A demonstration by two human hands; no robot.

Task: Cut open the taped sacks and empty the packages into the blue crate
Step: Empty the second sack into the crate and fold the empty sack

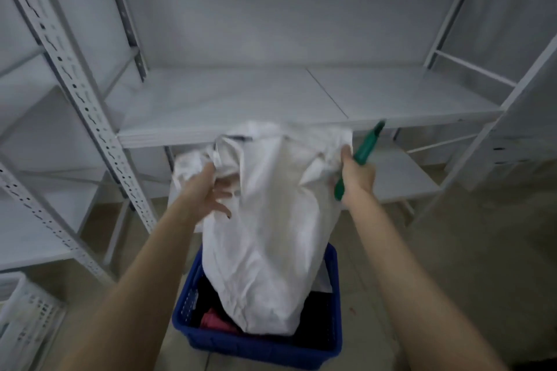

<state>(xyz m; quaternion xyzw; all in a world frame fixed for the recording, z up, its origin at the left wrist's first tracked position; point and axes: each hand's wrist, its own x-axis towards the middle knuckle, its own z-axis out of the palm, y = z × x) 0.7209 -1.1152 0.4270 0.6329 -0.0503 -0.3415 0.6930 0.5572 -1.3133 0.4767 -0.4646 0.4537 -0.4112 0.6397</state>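
Note:
A large white sack [271, 220] hangs upside down with its lower end inside the blue crate [259, 343] on the floor. My left hand [211, 190] grips the sack's bunched upper left corner. My right hand [355, 175] pinches the upper right corner and also holds a green-handled cutter [366, 147], which points up and to the right. Dark and pink packages [217, 321] lie in the crate beside the sack's mouth.
White metal shelving [241, 105] stands directly behind the sack, with a slotted upright [84, 117] at the left. A white perforated basket [24, 319] sits at the lower left. Bare floor [452, 265] lies to the right of the crate.

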